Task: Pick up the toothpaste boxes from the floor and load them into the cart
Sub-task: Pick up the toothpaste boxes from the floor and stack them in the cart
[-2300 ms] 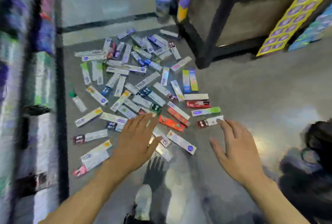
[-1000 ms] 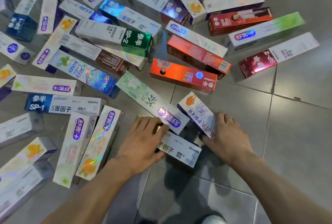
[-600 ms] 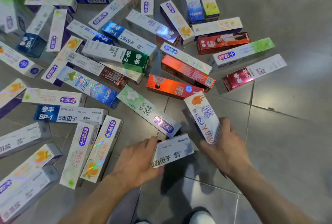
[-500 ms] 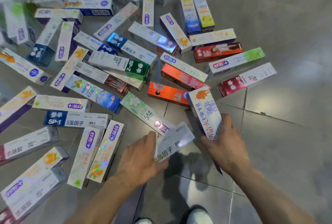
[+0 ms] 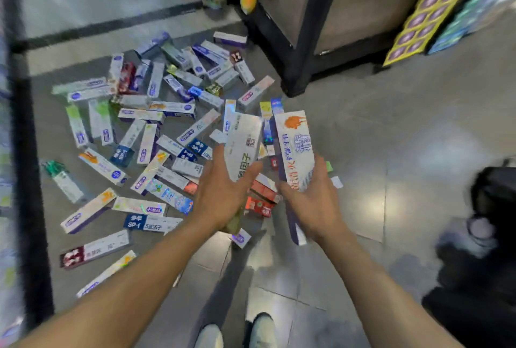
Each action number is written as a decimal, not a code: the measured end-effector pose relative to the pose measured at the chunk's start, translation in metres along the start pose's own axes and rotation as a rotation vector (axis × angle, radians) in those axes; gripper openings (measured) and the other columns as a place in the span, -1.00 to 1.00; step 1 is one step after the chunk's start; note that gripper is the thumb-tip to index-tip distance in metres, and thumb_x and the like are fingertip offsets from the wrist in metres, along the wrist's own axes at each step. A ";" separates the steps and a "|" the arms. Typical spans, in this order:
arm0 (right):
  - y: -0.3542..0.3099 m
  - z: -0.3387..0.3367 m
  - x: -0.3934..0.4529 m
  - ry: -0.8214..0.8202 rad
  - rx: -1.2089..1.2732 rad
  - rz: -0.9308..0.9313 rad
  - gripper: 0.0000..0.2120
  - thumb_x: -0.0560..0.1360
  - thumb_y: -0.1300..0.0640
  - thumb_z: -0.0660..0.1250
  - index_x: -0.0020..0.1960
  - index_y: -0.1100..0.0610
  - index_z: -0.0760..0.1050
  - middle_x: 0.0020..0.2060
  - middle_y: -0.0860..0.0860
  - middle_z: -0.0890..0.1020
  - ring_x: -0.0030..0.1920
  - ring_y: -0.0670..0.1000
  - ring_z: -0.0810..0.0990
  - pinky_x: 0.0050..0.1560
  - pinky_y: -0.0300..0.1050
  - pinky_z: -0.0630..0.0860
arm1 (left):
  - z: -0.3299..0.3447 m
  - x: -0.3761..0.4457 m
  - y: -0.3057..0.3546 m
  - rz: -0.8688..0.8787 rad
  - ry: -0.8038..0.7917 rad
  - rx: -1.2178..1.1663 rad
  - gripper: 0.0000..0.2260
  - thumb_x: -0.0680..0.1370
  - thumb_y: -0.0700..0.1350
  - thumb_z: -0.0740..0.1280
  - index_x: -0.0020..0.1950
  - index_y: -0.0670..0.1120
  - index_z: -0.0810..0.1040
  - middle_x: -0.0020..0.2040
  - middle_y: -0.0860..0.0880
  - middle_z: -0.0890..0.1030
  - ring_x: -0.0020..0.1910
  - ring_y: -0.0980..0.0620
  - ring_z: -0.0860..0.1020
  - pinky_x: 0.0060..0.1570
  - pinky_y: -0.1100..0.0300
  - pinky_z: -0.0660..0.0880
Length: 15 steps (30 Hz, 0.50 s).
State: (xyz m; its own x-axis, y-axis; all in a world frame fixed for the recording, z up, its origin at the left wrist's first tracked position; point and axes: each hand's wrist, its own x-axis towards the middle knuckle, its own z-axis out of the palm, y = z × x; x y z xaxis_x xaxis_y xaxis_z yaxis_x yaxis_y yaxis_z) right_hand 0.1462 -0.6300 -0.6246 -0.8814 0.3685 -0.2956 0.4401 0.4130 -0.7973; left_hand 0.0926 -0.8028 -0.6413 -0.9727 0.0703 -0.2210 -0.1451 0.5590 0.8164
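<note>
My left hand (image 5: 220, 194) grips a silver-white toothpaste box (image 5: 243, 143), held upright above the floor. To its right, my right hand (image 5: 312, 202) grips a white box with an orange mark and purple sides (image 5: 296, 149), also upright. Below and beyond both hands, several toothpaste boxes (image 5: 145, 135) lie scattered on the grey tiled floor, among them red ones (image 5: 261, 194) just under my hands. A dark blurred shape at the right edge (image 5: 494, 197) may be the cart; I cannot tell.
A black-framed shelf unit (image 5: 301, 40) stands at the back right, with yellow and purple packs (image 5: 430, 9) leaning beside it. A dark shelf edge (image 5: 25, 152) runs down the left. My shoes (image 5: 237, 331) show at the bottom.
Both hands have lifted their boxes off the floor. The view has risen, so the pile looks smaller and farther away, and the shelves are in view again.
</note>
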 end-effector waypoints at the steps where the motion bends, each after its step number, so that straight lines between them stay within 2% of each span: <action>1: -0.029 -0.020 -0.006 -0.004 0.023 -0.009 -0.34 0.27 -0.26 0.44 0.28 -0.18 0.28 0.13 -0.12 0.59 0.15 0.05 0.57 0.14 0.10 0.54 | -0.017 -0.005 0.030 0.005 0.003 -0.033 -0.48 0.47 0.39 0.33 0.31 0.19 0.31 0.19 0.02 0.57 0.16 -0.02 0.54 0.14 0.00 0.51; 4: -0.122 -0.084 -0.033 -0.029 0.101 -0.054 -0.39 0.31 -0.20 0.48 0.27 -0.16 0.29 0.07 -0.21 0.59 0.14 0.01 0.60 0.13 0.09 0.56 | -0.072 -0.032 0.129 0.038 -0.023 -0.137 -0.54 0.52 0.23 0.40 0.33 0.16 0.33 0.22 0.10 0.58 0.16 0.07 0.56 0.09 0.15 0.50; 6: -0.177 -0.124 -0.054 -0.008 0.135 -0.123 -0.40 0.35 -0.15 0.51 0.28 -0.10 0.31 0.05 -0.25 0.58 0.13 -0.04 0.60 0.11 0.01 0.56 | -0.108 -0.052 0.189 0.076 -0.030 -0.180 -0.54 0.49 0.21 0.45 0.27 0.19 0.31 0.15 0.14 0.61 0.10 0.11 0.60 -0.05 0.31 0.49; 8: -0.226 -0.160 -0.084 0.018 0.207 -0.193 -0.35 0.34 -0.16 0.53 0.31 -0.07 0.32 0.08 -0.26 0.58 0.12 -0.16 0.60 0.14 -0.08 0.55 | -0.140 -0.076 0.243 0.125 -0.018 -0.200 -0.50 0.46 0.22 0.48 0.24 0.20 0.28 0.05 0.20 0.60 0.00 0.21 0.59 -0.19 0.47 0.43; 9: -0.246 -0.177 -0.097 0.030 0.252 -0.231 -0.33 0.35 -0.14 0.54 0.34 -0.05 0.32 0.12 -0.25 0.58 0.14 -0.21 0.60 0.19 -0.06 0.55 | -0.155 -0.087 0.269 0.150 0.001 -0.221 -0.48 0.44 0.24 0.49 0.24 0.20 0.28 0.05 0.20 0.60 0.00 0.21 0.59 -0.15 0.45 0.46; 10: -0.266 -0.192 -0.112 0.048 0.286 -0.263 -0.32 0.37 -0.09 0.54 0.37 -0.01 0.31 0.17 -0.22 0.58 0.17 -0.21 0.59 0.25 -0.01 0.54 | -0.169 -0.098 0.292 0.174 0.019 -0.245 -0.46 0.43 0.26 0.50 0.24 0.20 0.28 0.07 0.18 0.61 0.02 0.18 0.61 -0.05 0.36 0.51; 11: -0.281 -0.206 -0.126 0.067 0.315 -0.294 -0.31 0.39 -0.05 0.53 0.40 0.04 0.29 0.22 -0.16 0.57 0.21 -0.18 0.58 0.30 0.04 0.52 | -0.181 -0.110 0.314 0.196 0.033 -0.278 -0.45 0.42 0.27 0.50 0.24 0.19 0.29 0.10 0.16 0.62 0.04 0.16 0.61 0.02 0.24 0.54; 12: -0.295 -0.219 -0.143 0.075 0.333 -0.326 -0.30 0.39 -0.03 0.52 0.42 0.07 0.28 0.27 -0.08 0.56 0.24 -0.14 0.57 0.32 0.07 0.51 | -0.193 -0.123 0.333 0.223 0.042 -0.308 -0.47 0.44 0.24 0.50 0.25 0.17 0.29 0.10 0.18 0.61 0.03 0.22 0.61 0.04 0.22 0.55; 14: -0.318 -0.240 -0.177 0.096 0.353 -0.369 -0.28 0.39 -0.06 0.51 0.44 0.09 0.29 0.32 -0.01 0.54 0.28 -0.07 0.57 0.32 0.12 0.50 | -0.210 -0.149 0.364 0.285 0.043 -0.360 -0.50 0.47 0.17 0.50 0.25 0.13 0.30 0.05 0.26 0.57 -0.07 0.43 0.56 -0.06 0.39 0.49; 15: -0.328 -0.249 -0.196 0.118 0.355 -0.388 -0.30 0.40 -0.04 0.50 0.43 0.08 0.30 0.32 -0.01 0.55 0.29 -0.05 0.57 0.32 0.11 0.50 | -0.217 -0.165 0.379 0.306 0.046 -0.379 -0.50 0.47 0.17 0.50 0.24 0.13 0.30 0.03 0.28 0.56 -0.08 0.45 0.54 -0.10 0.42 0.46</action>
State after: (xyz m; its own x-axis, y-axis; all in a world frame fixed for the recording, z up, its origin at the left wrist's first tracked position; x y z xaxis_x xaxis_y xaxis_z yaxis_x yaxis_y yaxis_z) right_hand 0.2173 -0.6298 -0.1744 -0.9333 0.3445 0.1011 -0.0172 0.2385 -0.9710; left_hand 0.1586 -0.7822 -0.1800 -0.9867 0.1430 0.0766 0.1017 0.1774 0.9789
